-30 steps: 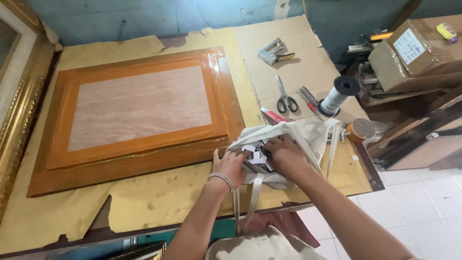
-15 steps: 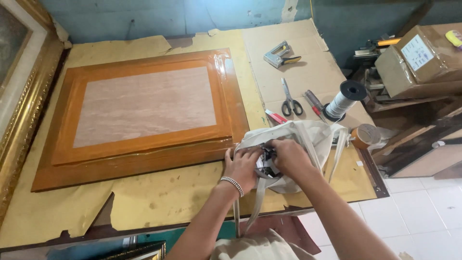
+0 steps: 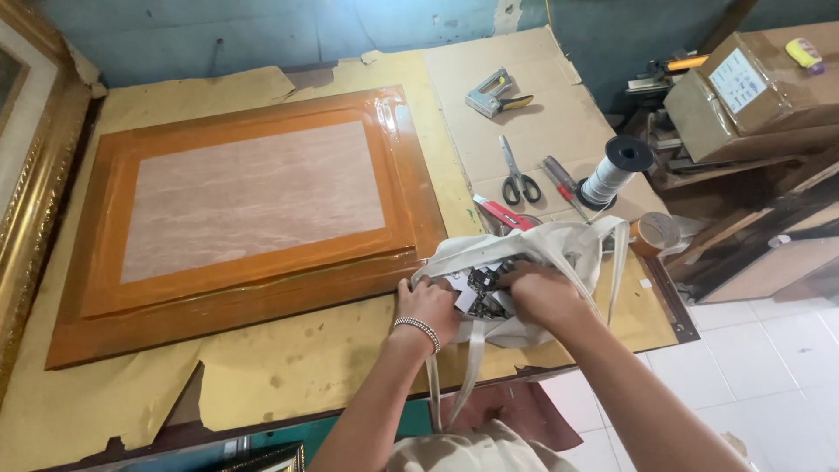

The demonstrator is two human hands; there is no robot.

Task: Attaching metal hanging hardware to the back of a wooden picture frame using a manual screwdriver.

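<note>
Here the left hand (image 3: 430,303) grips the cream bag (image 3: 533,262) rim at the desk's (image 3: 288,367) near right; the right hand (image 3: 542,293) digs inside, fingers hidden. Best hold the mouth wide.

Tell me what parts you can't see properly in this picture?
- Inside of the cloth bag, head view: both hands cover the opening.
- Right hand fingertips: tucked into the bag, so its grip is unclear.
- Small dark and white bits by the left hand: too small to identify.
- Gold frame: cut off by the left edge.
</note>
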